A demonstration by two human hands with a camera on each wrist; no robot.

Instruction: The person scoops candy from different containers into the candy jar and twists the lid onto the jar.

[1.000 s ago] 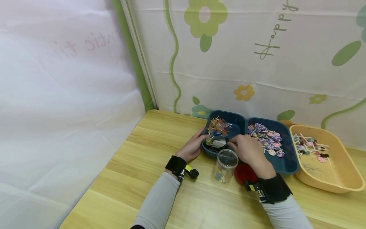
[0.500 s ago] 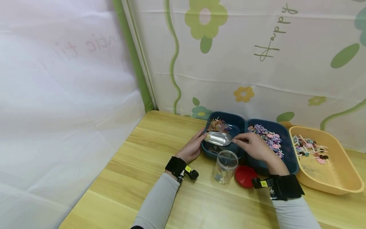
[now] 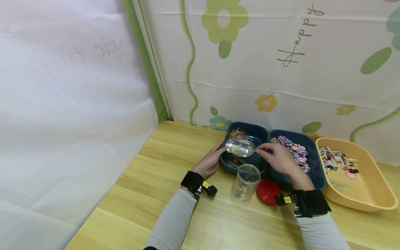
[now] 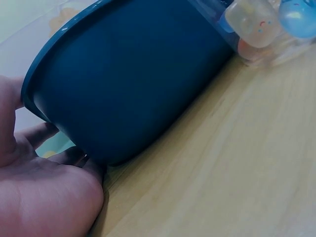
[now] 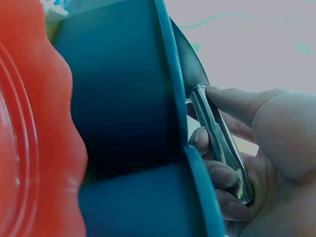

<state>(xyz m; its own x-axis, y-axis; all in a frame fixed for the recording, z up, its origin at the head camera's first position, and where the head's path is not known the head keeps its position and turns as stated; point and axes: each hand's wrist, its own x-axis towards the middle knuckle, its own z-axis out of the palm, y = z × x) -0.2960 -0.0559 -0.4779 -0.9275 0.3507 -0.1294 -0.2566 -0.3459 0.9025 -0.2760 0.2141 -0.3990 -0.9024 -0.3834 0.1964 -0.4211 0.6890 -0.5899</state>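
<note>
My right hand grips the handle of a metal scoop, its thumb along the handle in the right wrist view. The scoop lies level over the left dark blue bin, with a small yellowish piece with a white stick in it. My left hand holds that bin's left side, thumb at the rim and fingers against the outer wall. Brownish lollipop-shaped pieces lie at the bin's back left, partly behind the scoop. A clear jar stands in front, small colourful pieces at its bottom.
A red scalloped lid lies right of the jar. Beside the left bin, a second blue bin holds many swirled lollipops. Further right, a yellow bin contains several more lollipops. A printed curtain hangs behind the table.
My right hand has lifted the scoop from low in the left bin, drawing back slightly right, and has levelled it over the bin. The left hand has stayed put.
</note>
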